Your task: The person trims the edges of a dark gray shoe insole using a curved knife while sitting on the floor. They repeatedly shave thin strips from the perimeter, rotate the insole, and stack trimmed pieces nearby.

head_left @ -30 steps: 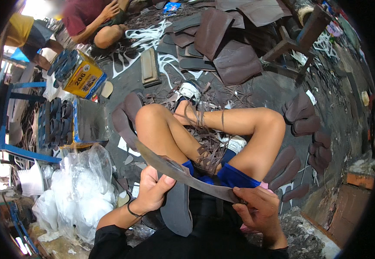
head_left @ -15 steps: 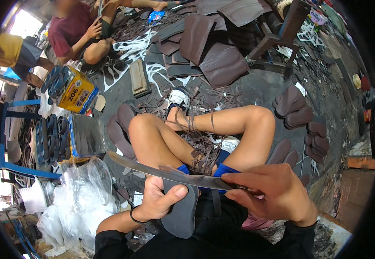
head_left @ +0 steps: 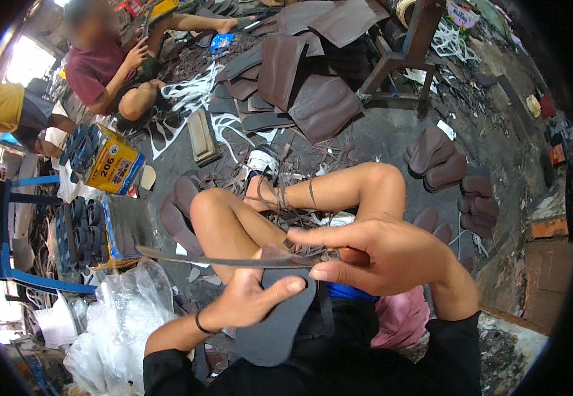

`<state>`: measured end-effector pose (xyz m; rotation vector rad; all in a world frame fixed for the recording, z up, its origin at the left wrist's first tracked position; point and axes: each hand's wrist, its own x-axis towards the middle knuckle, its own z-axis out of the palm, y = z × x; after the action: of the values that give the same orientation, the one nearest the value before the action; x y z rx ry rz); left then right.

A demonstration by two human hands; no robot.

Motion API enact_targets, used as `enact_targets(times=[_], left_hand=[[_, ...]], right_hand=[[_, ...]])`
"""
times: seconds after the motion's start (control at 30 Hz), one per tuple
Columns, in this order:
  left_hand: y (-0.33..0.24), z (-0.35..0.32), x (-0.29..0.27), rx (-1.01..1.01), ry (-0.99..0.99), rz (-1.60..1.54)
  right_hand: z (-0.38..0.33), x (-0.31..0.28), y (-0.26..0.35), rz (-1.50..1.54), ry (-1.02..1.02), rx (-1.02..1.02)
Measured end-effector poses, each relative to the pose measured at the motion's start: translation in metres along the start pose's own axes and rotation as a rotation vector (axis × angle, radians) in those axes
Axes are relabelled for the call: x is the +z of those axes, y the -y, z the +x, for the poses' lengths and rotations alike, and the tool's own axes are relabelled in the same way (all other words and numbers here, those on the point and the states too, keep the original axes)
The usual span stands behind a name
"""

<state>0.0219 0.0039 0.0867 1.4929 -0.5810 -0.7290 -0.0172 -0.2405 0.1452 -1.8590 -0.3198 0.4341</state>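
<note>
My left hand [head_left: 250,300] grips a dark grey sandal sole [head_left: 274,333] in front of my lap, thumb on its face. My right hand [head_left: 392,257] is closed around a long knife, whose handle is mostly hidden by the fingers. The knife's thin blade [head_left: 197,260] points left across the top edge of the sole, just beyond my left thumb. A narrow dark strip [head_left: 326,310] hangs beside the sole's right edge. Brown trimmed strips [head_left: 309,198] lie in a tangle over and between my crossed legs.
Brown soles [head_left: 432,148] lie in piles to the right. Brown moulded sheets [head_left: 326,109] are heaped ahead, near a dark stand [head_left: 392,82]. At left are a yellow tin [head_left: 111,158], blue chair [head_left: 42,280] and clear plastic bags [head_left: 125,317]. A co-worker [head_left: 98,72] sits at far left.
My right hand and the knife have moved left, and the blade lies more level. My left hand and the sole have shifted slightly left. The whole view has also shifted a little.
</note>
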Motion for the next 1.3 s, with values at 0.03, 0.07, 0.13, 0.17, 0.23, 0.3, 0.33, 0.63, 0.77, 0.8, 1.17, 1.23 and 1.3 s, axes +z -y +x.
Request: enact_targets(times=[0.03,0.07,0.13,0.17,0.23,0.3,0.33,0.63,0.77,0.8,1.17,1.23,1.3], left_hand=[[-0.008,0.008,-0.015,0.017,0.094,0.07],[-0.023,0.022,-0.027,-0.134,0.178,0.1],[-0.037,0.039,-0.042,-0.011,0.157,0.405],[-0.039,0.043,-0.046,0.275,0.06,0.671],[-0.032,0.016,-0.041,-0.008,-0.244,0.431],[0.042,-0.031,-0.032,-0.22,0.331,-0.387],[0.059,-0.039,-0.005,-0.212,0.205,-0.519],[0.067,0.06,0.038,0.078,-0.598,-1.21],[0.064,0.063,0.024,0.043,-0.62,-1.235],[0.066,0.058,0.028,-0.006,-0.612,-1.245],[0.116,-0.014,0.044,-0.147,-0.6,-1.029],[0.119,-0.023,0.044,-0.189,-0.591,-0.991],[0.127,-0.032,0.048,-0.228,-0.647,-0.958]], right_hand=[[0.006,0.002,-0.011,0.14,0.059,0.003],[0.007,0.014,-0.034,0.247,-0.059,-0.117],[0.006,0.026,-0.049,0.513,-0.118,-0.011],[0.005,0.037,-0.058,0.569,-0.181,-0.012],[0.001,0.054,-0.077,0.593,-0.27,0.0],[-0.004,0.07,-0.091,0.606,-0.363,0.006],[-0.003,0.078,-0.094,0.606,-0.381,0.002],[-0.002,0.114,-0.088,-0.038,-0.933,0.026],[-0.051,0.137,-0.102,-0.297,-0.962,0.095],[-0.056,0.14,-0.101,-0.306,-0.957,0.133],[-0.074,0.135,-0.057,-0.174,-0.685,0.386],[-0.068,0.139,-0.061,-0.197,-0.677,0.363],[-0.059,0.144,-0.068,-0.167,-0.659,0.342]])
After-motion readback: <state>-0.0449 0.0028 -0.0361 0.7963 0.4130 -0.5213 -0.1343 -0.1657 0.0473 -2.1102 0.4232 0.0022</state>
